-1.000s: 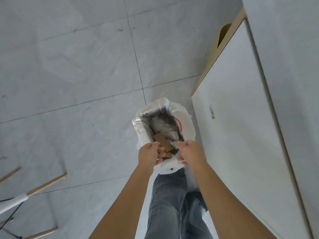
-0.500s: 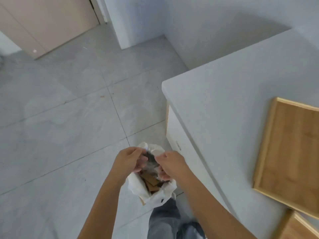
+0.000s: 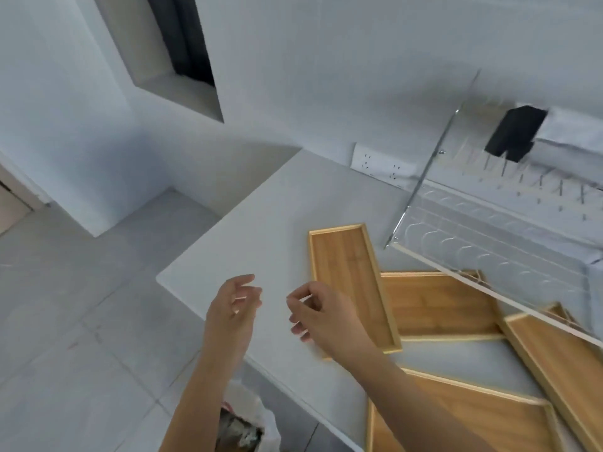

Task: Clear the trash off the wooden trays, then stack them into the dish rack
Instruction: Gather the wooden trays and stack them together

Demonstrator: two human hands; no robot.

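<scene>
Several bare wooden trays lie on the white counter (image 3: 261, 223). A narrow tray (image 3: 349, 275) is nearest my hands, a wider tray (image 3: 440, 305) lies to its right, another tray (image 3: 561, 357) sits at the right edge and a fourth tray (image 3: 463, 419) lies closest to me. The wire dish rack (image 3: 489, 223) stands at the back right with nothing in it. My left hand (image 3: 233, 308) hovers over the counter's left edge, fingers apart, holding nothing. My right hand (image 3: 321, 316) hangs just left of the narrow tray, fingers loosely curled and apart, also holding nothing.
A bin lined with a white bag (image 3: 248, 425) and filled with trash stands on the floor below my left forearm. A wall socket (image 3: 381, 163) sits behind the counter. A black object (image 3: 515, 132) is behind the rack. Grey floor tiles (image 3: 81, 321) stretch to the left.
Both hands have let go of the trash over the bin and risen above the counter. My view has swung up and right from the bin to the trays and rack.
</scene>
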